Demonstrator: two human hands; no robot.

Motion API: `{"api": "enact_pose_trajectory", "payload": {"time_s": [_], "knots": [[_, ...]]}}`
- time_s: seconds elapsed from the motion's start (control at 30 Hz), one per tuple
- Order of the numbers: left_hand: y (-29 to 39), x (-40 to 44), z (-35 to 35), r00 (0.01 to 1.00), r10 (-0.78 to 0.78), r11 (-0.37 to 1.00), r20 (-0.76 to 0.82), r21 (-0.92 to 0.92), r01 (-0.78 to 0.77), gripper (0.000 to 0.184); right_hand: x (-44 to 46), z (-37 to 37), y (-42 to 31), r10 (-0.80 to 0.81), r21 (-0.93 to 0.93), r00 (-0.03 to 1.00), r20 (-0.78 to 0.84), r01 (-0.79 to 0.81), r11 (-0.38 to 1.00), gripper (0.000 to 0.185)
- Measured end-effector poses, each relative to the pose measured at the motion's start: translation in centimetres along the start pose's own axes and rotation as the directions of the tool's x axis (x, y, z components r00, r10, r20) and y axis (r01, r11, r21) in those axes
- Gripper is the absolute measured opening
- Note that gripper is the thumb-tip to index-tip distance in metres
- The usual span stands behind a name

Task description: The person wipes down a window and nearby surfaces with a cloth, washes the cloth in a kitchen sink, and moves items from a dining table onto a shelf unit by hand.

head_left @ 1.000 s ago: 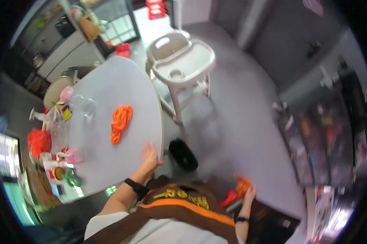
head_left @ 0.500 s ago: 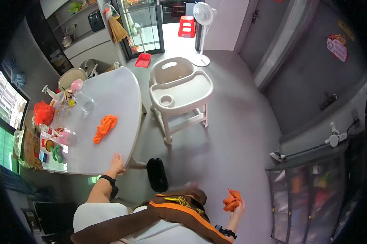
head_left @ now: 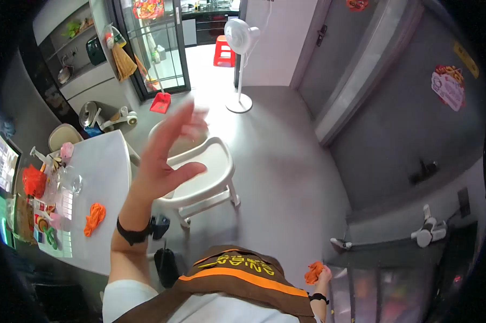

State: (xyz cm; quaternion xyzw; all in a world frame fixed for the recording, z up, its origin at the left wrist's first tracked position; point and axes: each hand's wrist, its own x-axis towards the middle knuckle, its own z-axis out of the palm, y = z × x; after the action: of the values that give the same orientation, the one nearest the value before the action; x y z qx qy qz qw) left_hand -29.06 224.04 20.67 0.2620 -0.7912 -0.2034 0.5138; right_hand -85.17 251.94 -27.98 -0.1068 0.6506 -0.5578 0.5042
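Observation:
My left hand (head_left: 165, 156) is raised in front of the beige high chair (head_left: 213, 167), its thumb and fingers apart and holding nothing. The fingertips are blurred. Low on the right, my right hand (head_left: 325, 275) grips a crumpled orange cloth (head_left: 313, 273) above the floor. Another orange cloth (head_left: 95, 219) lies bunched on the white table (head_left: 105, 177) at the left, away from both hands.
A black cylindrical object (head_left: 166, 266) stands on the floor by the table. Bottles, a red bag (head_left: 34, 181) and other items crowd the table's left side. Farther off are a white fan (head_left: 240, 64), a red dustpan (head_left: 160, 102) and a red stool (head_left: 224, 52).
My left hand has left the table edge and risen in front of the high chair. The view has shifted right, with the table now farther left. My right hand keeps the orange cloth.

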Motion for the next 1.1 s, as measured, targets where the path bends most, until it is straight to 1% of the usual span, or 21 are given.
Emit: {"api": "enact_pose_trajectory", "payload": {"time_s": [0.03,0.1,0.13,0.2,0.23,0.27,0.33,0.37,0.4,0.47,0.5,0.6,0.7,0.8,0.83,0.87,0.93,1.0,1.03,1.07,1.1], "knots": [[2.1,4.5,1.1,0.98,0.189,0.979,-0.06,-0.067,-0.193,0.095,1.0,1.7,-3.2,0.032,0.115,0.998,-0.045,-0.027,0.993,0.032],[4.4,10.4,3.0,0.838,0.521,0.842,-0.164,-0.059,-0.535,0.092,3.5,5.4,-9.0,0.075,0.284,0.996,-0.056,-0.056,0.957,0.041],[5.1,12.5,4.1,0.73,0.651,0.746,-0.208,0.001,-0.666,0.091,5.5,7.0,-11.1,0.069,0.274,0.997,-0.033,-0.057,0.96,0.041],[5.2,15.6,6.4,0.53,0.816,0.569,-0.231,0.161,-0.806,0.088,10.0,9.5,-14.8,0.099,0.219,0.982,-0.163,-0.062,0.974,0.047],[5.1,17.4,8.0,0.434,0.878,0.473,-0.2,0.226,-0.852,0.087,15.6,6.5,-14.2,0.154,0.286,0.855,0.496,-0.328,0.901,0.041],[4.7,18.7,9.3,0.392,0.901,0.432,-0.186,0.293,-0.853,0.086,19.7,6.9,-16.3,0.163,0.241,0.84,0.517,-0.326,0.914,0.041],[3.8,22.0,11.6,0.336,0.934,0.354,-0.119,0.415,-0.838,0.083,25.2,7.9,-18.1,0.161,0.243,0.981,0.108,-0.183,0.953,0.024],[3.3,23.7,12.5,0.331,0.94,0.331,-0.081,0.445,-0.832,0.082,33.7,5.1,-15.2,0.145,-0.024,0.984,0.104,-0.143,0.989,0.021],[2.8,25.3,13.2,0.32,0.946,0.299,-0.041,0.487,-0.821,0.08,37.4,7.6,-17.1,0.156,-0.046,0.977,0.145,-0.151,0.987,0.021],[1.6,28.0,14.2,0.344,0.939,0.27,0.024,0.568,-0.777,0.078,43.4,11.8,-21.9,0.156,-0.074,0.987,0.044,-0.153,0.986,0.023],[0.9,29.4,14.4,0.356,0.933,0.252,0.056,0.604,-0.756,0.077,46.2,14.3,-24.3,0.168,-0.112,0.983,0.069,-0.159,0.981,0.023],[-1.0,32.6,15.1,0.395,0.906,0.188,0.15,0.694,-0.695,0.073,54.8,25.5,-27.7,-0.022,-0.323,0.993,0.118,0.059,0.945,0.018],[-3.9,34.7,14.3,0.436,0.87,0.12,0.23,0.759,-0.64,0.069,61.3,37.1,-30.1,-0.019,-0.283,0.965,0.262,0.095,0.954,0.022],[-7.6,37.2,12.2,0.472,0.832,0.062,0.292,0.796,-0.602,0.065,60.7,50.4,-33.2,0.121,-0.237,0.908,0.401,-0.024,0.971,0.028],[-9.1,37.9,11.1,0.48,0.824,0.05,0.3,0.806,-0.59,0.064,61.6,53.6,-33.4,0.125,-0.231,0.85,0.513,-0.003,0.973,0.026],[-10.4,39.0,9.8,0.483,0.819,0.033,0.311,0.814,-0.58,0.062,62.7,56.9,-34.0,0.128,-0.222,0.831,0.541,-0.006,0.975,0.026],[-13.4,41.3,7.5,0.487,0.8,-0.004,0.351,0.814,-0.58,0.06,59.9,63.4,-38.6,0.419,-0.313,0.461,0.782,-0.292,0.904,0.021],[-17.3,44.3,5.6,0.471,0.797,-0.051,0.378,0.819,-0.571,0.057,60.9,69.6,-38.9,0.111,-0.308,0.723,0.682,0.147,0.94,0.02],[-19.3,45.7,4.4,0.486,0.795,-0.041,0.365,0.83,-0.557,0.056,62.9,72.1,-38.8,0.063,-0.39,0.763,0.643,0.256,0.884,0.02],[-21.6,46.9,3.6,0.492,0.796,-0.038,0.353,0.84,-0.541,0.055,65.0,73.8,-38.2,0.073,-0.406,0.768,0.636,0.253,0.878,0.02],[-23.7,48.1,3.0,0.49,0.803,-0.043,0.339,0.854,-0.519,0.054,64.7,76.3,-39.3,0.053,-0.376,0.72,0.692,0.296,0.878,0.021]]}}
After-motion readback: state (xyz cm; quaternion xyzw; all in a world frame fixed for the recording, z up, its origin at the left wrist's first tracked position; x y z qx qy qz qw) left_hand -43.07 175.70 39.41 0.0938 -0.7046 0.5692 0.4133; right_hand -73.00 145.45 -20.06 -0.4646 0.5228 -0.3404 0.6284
